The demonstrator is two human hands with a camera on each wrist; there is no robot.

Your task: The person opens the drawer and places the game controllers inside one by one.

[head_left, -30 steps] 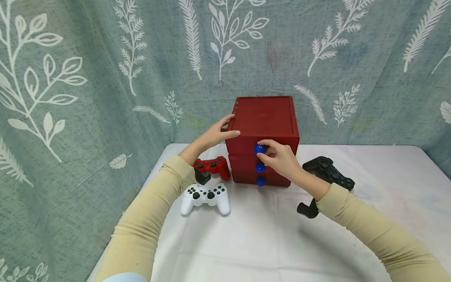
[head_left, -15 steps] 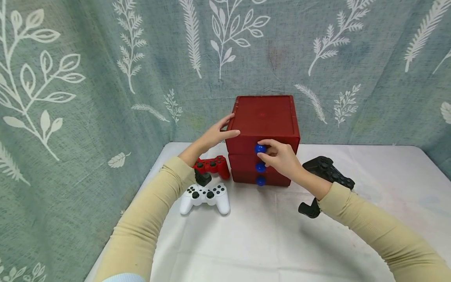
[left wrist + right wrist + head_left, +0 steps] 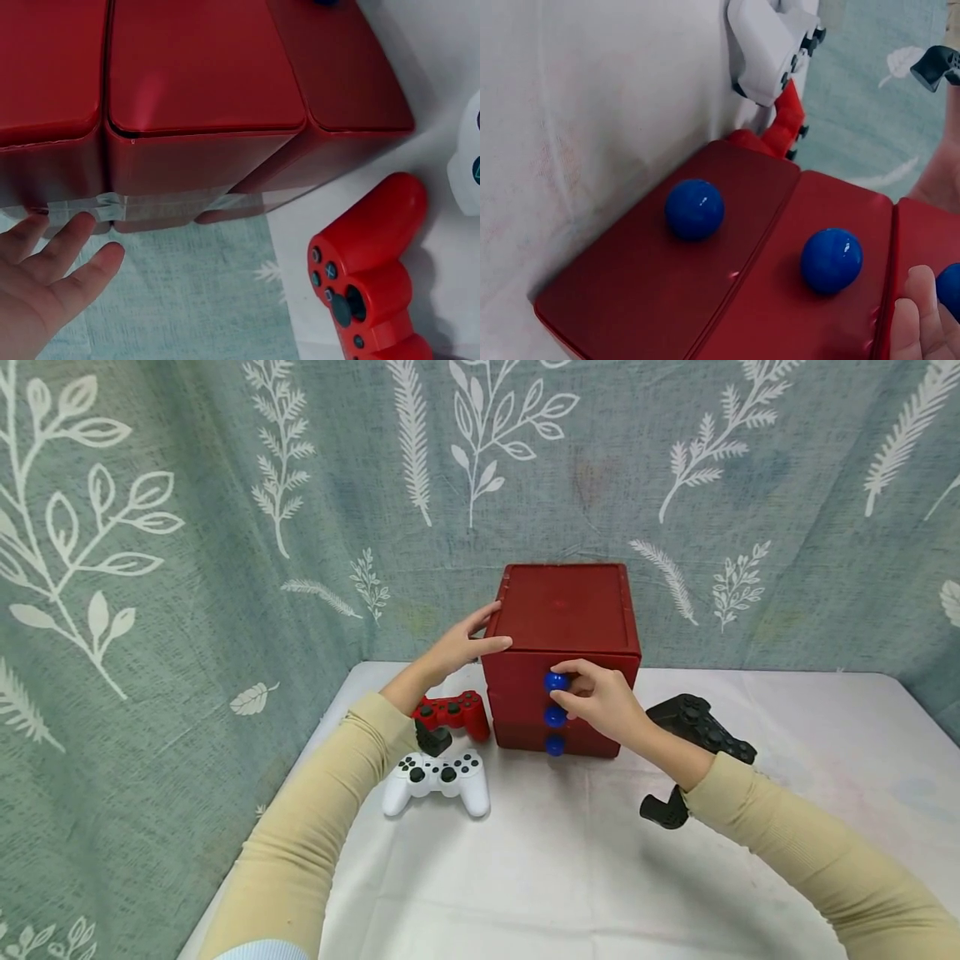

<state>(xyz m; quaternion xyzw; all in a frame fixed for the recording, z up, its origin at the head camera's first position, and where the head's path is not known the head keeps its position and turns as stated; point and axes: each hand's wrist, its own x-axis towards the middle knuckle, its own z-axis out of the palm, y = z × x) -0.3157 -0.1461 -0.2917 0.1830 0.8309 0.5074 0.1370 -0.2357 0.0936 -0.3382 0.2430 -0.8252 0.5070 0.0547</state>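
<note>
The right hand (image 3: 603,695) pinches the top blue knob (image 3: 556,682) of a red drawer box (image 3: 566,608) between thumb and fingers, covering part of the box's front. The left hand (image 3: 461,647) is spread wide with fingers extended at the box's upper left edge, though I cannot tell how firmly it touches. The box stands at the back of the white-covered tabletop (image 3: 517,885), close to a green curtain (image 3: 570,468) with white leaf prints, its drawer fronts nearly flush. Below the held knob sit the middle knob (image 3: 831,261) and the bottom knob (image 3: 694,210), and a strip of clear tape (image 3: 154,206) runs along the side. A red game controller (image 3: 456,712) lies just beside the box's left side, partly hidden by the left arm, with a white game controller (image 3: 437,779) in front of it. To the right, near the box, a black game controller (image 3: 703,724) lies partly behind the right forearm, which blocks the view of its lower part
</note>
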